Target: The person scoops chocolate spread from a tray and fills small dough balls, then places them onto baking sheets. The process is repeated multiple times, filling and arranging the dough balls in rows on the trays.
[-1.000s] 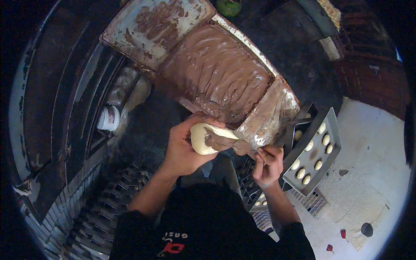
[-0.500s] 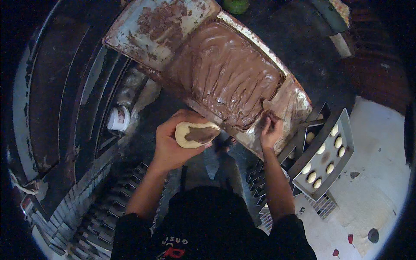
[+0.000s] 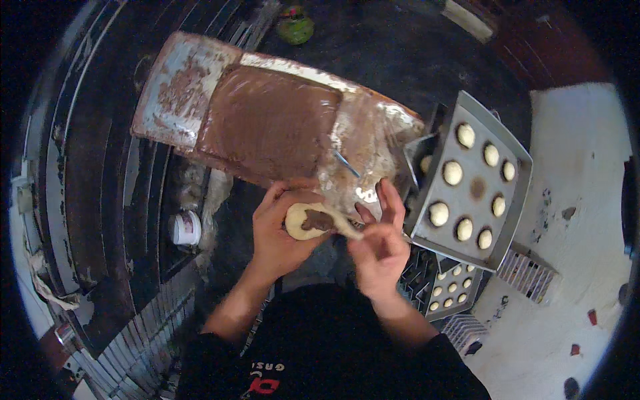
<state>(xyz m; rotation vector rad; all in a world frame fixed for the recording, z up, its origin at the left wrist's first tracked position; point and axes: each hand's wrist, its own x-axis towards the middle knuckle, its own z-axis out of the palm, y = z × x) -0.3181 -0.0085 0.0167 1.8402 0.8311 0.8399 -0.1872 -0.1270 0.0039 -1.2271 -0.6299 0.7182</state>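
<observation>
My left hand (image 3: 275, 233) is cupped around a pale piece of dough (image 3: 297, 220) with a smear of brown chocolate filling (image 3: 319, 221) on its face. From the dough a flap is stretched out to the right, and my right hand (image 3: 380, 257) pinches its end between thumb and fingers. The other right fingers, darkly stained, point upward. Just beyond my hands lies a large tray of brown filling (image 3: 267, 123). A thin blue spatula-like tool (image 3: 347, 164) rests at its right part.
At right, a metal baking tray (image 3: 477, 220) holds several dough balls, with another baking tray (image 3: 448, 305) lower down. A white tub (image 3: 187, 228) stands left, near dark slatted racks. Beyond the filling is a green round object (image 3: 295, 28).
My right hand has come from the filling tray to the dough and drawn out its edge. The view has shifted, showing more of the baking trays.
</observation>
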